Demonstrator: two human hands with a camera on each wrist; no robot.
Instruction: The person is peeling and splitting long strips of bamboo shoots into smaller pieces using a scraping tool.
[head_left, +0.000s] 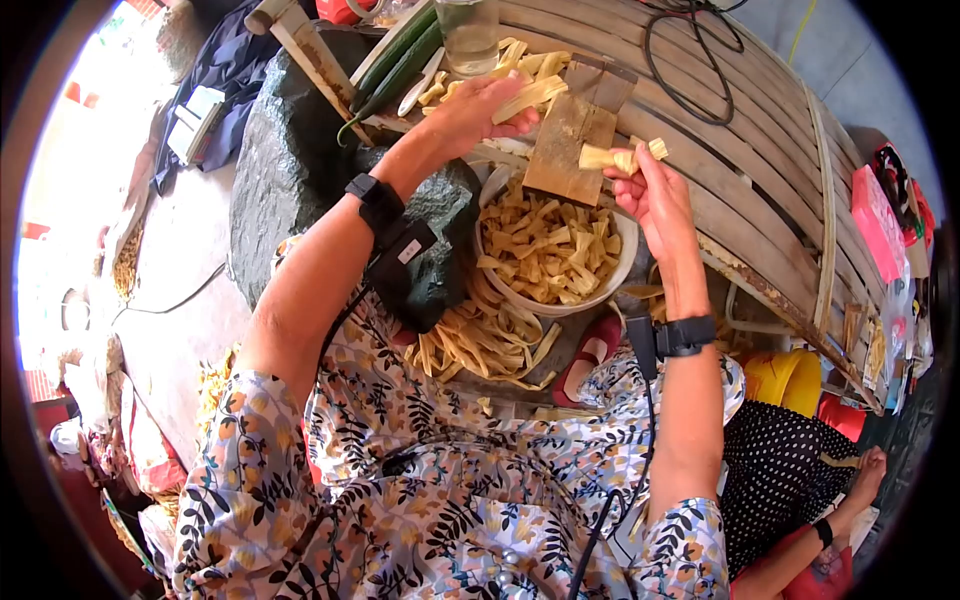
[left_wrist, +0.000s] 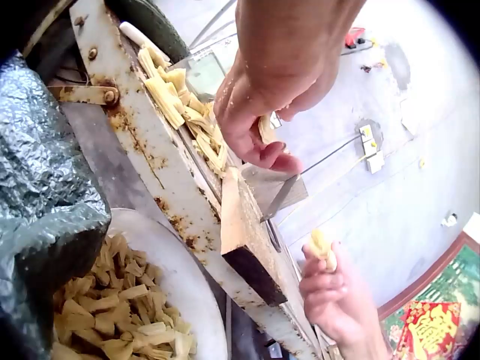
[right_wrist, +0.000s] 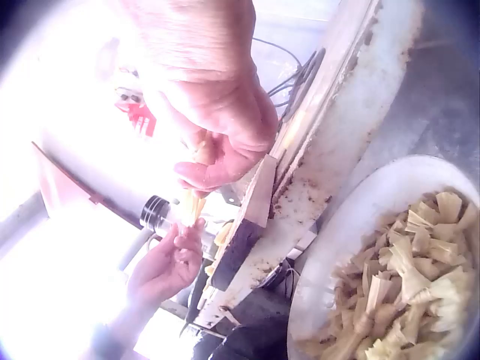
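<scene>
Beyond the wooden block's left edge, my left hand (head_left: pixel 478 112) holds a flat yellow strip (head_left: pixel 532 98) between thumb and fingers. My right hand (head_left: pixel 655 200) pinches a short, pale yellow piece (head_left: pixel 622 158), knotted or folded, over the block's right side. The wooden block (head_left: pixel 570 145) lies at the table's near edge, between the hands. A thin metal blade (left_wrist: pixel 280 199) stands up from it in the left wrist view. Below it is a white basin (head_left: pixel 628 245) full of bow-shaped yellow pieces (head_left: pixel 550 245).
More yellow pieces (left_wrist: pixel 166 96) lie on the slatted table (head_left: pixel 760 190), by a glass jar (head_left: pixel 470 40) and green cucumbers (head_left: pixel 400 65). Long yellow strips (head_left: pixel 475 335) lie beneath the basin. Dark plastic sheeting (head_left: pixel 290 170) is on the left. Another person's arm (head_left: pixel 840 520) shows at lower right.
</scene>
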